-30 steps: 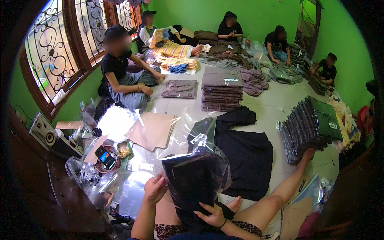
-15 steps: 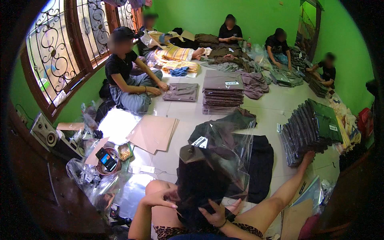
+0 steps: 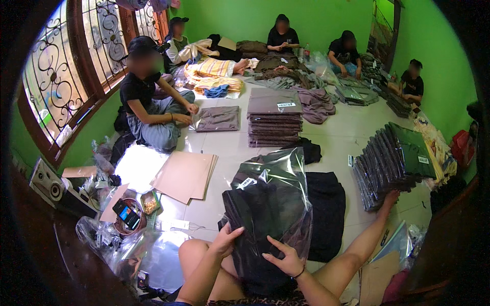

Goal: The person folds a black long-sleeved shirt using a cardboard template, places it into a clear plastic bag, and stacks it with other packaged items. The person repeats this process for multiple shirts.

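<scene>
A folded black garment [image 3: 258,219] lies on my lap, partly inside a clear plastic bag [image 3: 283,176] that stands up over its far end. My left hand [image 3: 226,238] grips the garment's left edge near the bag's mouth. My right hand [image 3: 285,257] rests flat on the garment's lower part, fingers spread, a dark band on the wrist. My bare legs stretch out to the right below the bundle.
More black cloth [image 3: 326,211] lies on the tiled floor just right of the bag. Cardboard sheets [image 3: 186,176], a stack of bagged brown garments [image 3: 273,120] and a leaning row of bagged garments [image 3: 390,163] surround me. Several people sit working farther back.
The bag with the black garment has tipped away from me and come down onto my lap. My left hand moved from my face area to the garment's left edge.
</scene>
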A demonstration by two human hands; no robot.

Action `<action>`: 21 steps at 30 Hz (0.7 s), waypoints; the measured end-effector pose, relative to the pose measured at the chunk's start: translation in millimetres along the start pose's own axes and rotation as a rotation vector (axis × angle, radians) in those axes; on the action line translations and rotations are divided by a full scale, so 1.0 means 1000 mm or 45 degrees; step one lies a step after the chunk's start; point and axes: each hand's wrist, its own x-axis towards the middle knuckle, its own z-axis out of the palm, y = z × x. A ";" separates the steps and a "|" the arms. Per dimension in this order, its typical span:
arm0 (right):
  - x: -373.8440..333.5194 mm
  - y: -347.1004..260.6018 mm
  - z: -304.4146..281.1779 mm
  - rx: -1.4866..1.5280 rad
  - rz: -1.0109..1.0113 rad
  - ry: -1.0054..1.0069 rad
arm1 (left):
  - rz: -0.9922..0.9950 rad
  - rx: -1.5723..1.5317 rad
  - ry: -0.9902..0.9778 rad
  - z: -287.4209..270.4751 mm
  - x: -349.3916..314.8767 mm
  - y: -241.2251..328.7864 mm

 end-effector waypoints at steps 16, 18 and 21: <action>0.062 0.059 -0.027 -0.654 0.117 0.269 | 0.013 0.042 0.128 0.005 0.117 -0.062; 0.065 0.077 -0.030 -0.715 0.258 0.158 | -0.272 0.120 0.042 -0.006 0.126 -0.077; 0.070 0.100 -0.032 -0.865 0.257 0.047 | -0.754 0.042 -0.094 -0.022 0.137 -0.106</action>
